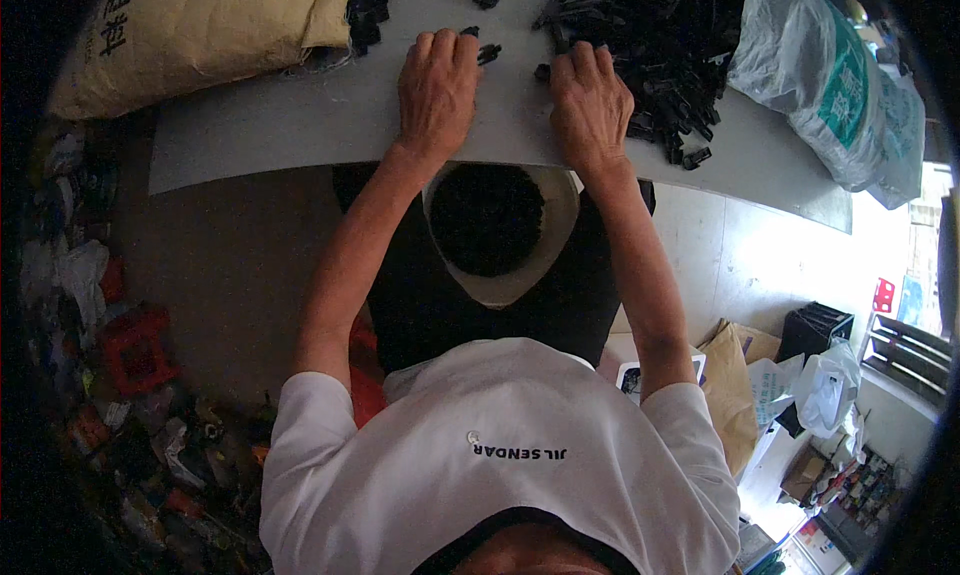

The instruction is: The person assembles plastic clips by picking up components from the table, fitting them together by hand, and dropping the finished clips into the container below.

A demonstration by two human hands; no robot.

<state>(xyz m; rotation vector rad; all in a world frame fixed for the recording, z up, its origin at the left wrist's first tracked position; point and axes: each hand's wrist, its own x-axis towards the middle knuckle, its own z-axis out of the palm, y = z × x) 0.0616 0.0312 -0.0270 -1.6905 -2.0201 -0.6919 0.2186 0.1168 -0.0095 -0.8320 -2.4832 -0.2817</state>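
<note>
Small black plastic parts (660, 55) lie in a large pile on the grey tabletop (250, 140), right of the middle. My left hand (438, 93) rests near the table's front, fingers curled over a black plastic part (488, 54) whose end sticks out at the fingertips. At the pile's left edge is my right hand (592, 105), its fingers bent down and closed; a dark piece shows beside the thumb, and what lies under the fingertips is hidden. Below the table edge, between my legs, a pale bucket (562, 210) holds a mass of black bits.
A tan woven sack (210, 40) lies at the back left, with black pieces at its mouth. Clear plastic bags (810, 75) stand at the right end of the table. A red crate (137, 350) and mixed clutter cover the floor at left; cardboard (733, 395) and bags are at lower right.
</note>
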